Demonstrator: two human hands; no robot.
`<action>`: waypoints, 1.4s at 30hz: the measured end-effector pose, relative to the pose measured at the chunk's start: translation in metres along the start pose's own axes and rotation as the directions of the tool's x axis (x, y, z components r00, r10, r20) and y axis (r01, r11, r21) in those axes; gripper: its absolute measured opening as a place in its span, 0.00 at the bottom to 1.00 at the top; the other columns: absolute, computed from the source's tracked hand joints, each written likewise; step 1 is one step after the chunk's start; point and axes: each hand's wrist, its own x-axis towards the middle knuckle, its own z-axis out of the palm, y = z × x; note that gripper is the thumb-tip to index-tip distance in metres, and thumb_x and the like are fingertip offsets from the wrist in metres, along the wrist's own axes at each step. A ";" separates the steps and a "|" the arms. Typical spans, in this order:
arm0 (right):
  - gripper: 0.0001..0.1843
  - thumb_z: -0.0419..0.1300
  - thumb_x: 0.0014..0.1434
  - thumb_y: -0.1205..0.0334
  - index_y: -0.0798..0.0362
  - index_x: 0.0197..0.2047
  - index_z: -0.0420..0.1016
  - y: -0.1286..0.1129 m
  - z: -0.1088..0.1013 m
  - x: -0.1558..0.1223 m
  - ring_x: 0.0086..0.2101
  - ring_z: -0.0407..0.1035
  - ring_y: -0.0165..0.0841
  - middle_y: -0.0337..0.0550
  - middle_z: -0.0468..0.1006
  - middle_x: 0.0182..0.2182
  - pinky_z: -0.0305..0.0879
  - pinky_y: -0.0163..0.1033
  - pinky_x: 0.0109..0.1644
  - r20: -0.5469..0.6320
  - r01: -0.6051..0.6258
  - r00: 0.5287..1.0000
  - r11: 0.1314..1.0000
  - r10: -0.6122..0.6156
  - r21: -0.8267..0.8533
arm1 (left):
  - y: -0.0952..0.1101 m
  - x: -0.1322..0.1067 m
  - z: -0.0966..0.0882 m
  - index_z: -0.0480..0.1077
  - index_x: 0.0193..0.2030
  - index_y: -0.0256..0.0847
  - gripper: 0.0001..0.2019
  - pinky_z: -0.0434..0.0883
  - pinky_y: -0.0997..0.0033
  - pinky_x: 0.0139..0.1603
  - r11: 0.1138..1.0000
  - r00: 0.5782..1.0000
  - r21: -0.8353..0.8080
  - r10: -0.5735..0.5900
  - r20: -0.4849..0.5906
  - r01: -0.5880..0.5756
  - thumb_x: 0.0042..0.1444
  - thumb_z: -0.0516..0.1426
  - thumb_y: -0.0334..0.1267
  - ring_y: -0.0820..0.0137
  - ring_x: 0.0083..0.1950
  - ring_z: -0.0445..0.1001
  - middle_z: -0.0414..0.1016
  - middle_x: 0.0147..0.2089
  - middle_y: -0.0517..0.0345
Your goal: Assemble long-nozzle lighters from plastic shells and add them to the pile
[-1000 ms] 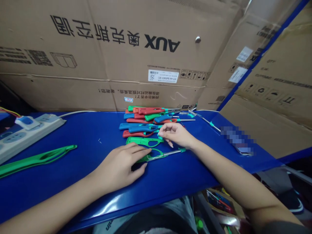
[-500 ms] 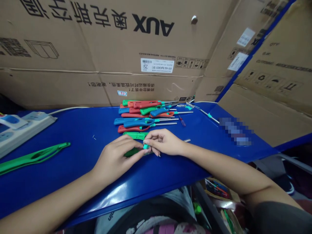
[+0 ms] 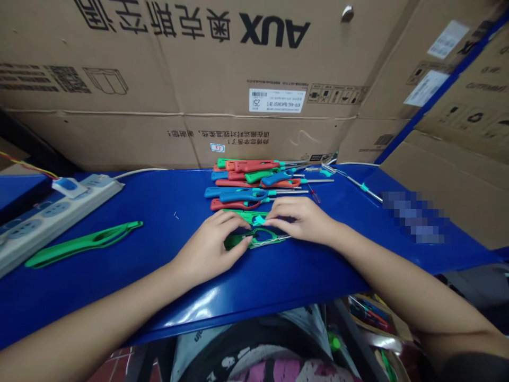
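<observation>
My right hand (image 3: 300, 218) pinches a small teal plastic piece (image 3: 259, 220), which looks like a lighter trigger. Just below it lies an opened green lighter casing (image 3: 265, 232), with a thin wire and a metal rod (image 3: 278, 240) along it. Thumb and fingers of my left hand (image 3: 217, 241) grip the handle end of this casing and partly hide it. Behind both hands a second green lighter piece (image 3: 240, 214) shows in part. A loose green casing half (image 3: 83, 244) rests on the blue table (image 3: 167, 297) at the left.
Several red, blue and green long-neck lighters (image 3: 242, 196) are piled beyond my hands. A small screwdriver (image 3: 314, 194) lies right of them, and tiny screws (image 3: 176, 215) at the left. A power strip (image 3: 59, 209) stands far left. Cardboard walls (image 3: 159, 127) close off the back and right.
My hands have drawn apart. The teal piece is now in my right hand alone, up and right of my left hand. More of the open green casing shows. The camera view has shifted left.
</observation>
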 end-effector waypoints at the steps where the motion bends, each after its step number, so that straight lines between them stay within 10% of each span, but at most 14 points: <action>1: 0.10 0.61 0.66 0.58 0.53 0.36 0.80 0.002 -0.004 0.000 0.34 0.73 0.32 0.44 0.80 0.33 0.68 0.37 0.39 0.040 -0.005 0.999 1.000 0.005 0.011 | 0.000 -0.001 0.000 0.73 0.45 0.40 0.07 0.71 0.58 0.55 1.000 0.999 0.029 0.008 0.036 -0.009 0.63 0.58 0.38 0.61 0.52 0.74 0.77 0.47 0.52; 12: 0.08 0.59 0.65 0.65 0.54 0.40 0.81 0.007 -0.003 -0.001 0.34 0.72 0.30 0.43 0.79 0.35 0.67 0.35 0.39 0.316 -0.045 0.949 0.994 0.009 0.104 | -0.002 -0.005 -0.003 0.73 0.51 0.41 0.11 0.72 0.54 0.54 0.993 0.987 0.118 -0.004 0.163 -0.016 0.63 0.59 0.39 0.58 0.52 0.76 0.78 0.50 0.51; 42: 0.09 0.53 0.68 0.67 0.55 0.38 0.73 -0.010 0.006 -0.003 0.33 0.66 0.32 0.43 0.71 0.34 0.61 0.36 0.35 0.406 0.100 0.913 0.988 -0.044 -0.117 | -0.004 -0.002 -0.001 0.76 0.48 0.39 0.11 0.74 0.57 0.53 0.996 0.971 -0.005 -0.091 0.219 0.094 0.59 0.63 0.36 0.58 0.51 0.76 0.77 0.47 0.51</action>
